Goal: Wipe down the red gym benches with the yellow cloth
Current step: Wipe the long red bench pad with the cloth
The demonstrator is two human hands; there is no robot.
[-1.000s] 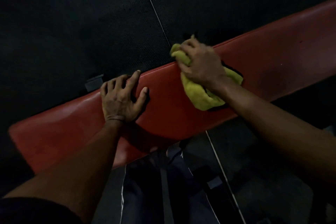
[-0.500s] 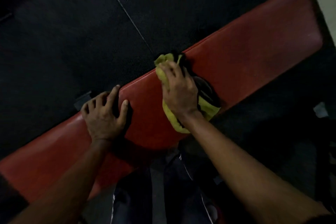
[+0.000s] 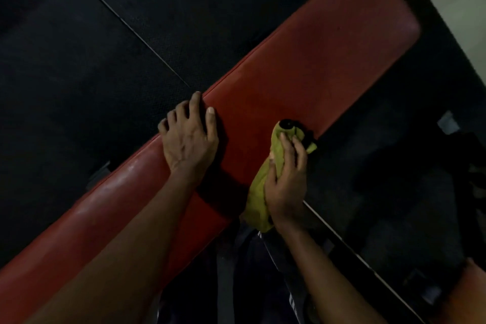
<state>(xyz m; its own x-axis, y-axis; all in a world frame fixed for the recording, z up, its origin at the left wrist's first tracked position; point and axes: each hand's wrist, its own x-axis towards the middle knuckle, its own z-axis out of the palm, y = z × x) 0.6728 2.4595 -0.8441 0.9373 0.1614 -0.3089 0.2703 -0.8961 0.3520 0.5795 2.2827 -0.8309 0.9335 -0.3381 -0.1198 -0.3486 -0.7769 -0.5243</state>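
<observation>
Red bench point(image 3: 315, 60) bears the spread left hand point(image 3: 188, 139); right hand point(image 3: 288, 184) grips yellow cloth point(image 3: 259, 192).

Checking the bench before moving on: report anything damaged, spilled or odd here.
Nothing looks torn or spilled on the red bench. One oddity: a small dark object sits against the yellow cloth gripped by the right hand; too dim to identify.

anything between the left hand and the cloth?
Nothing but bare, partly shadowed red bench between the left hand and the yellow cloth, in the head view.
</observation>
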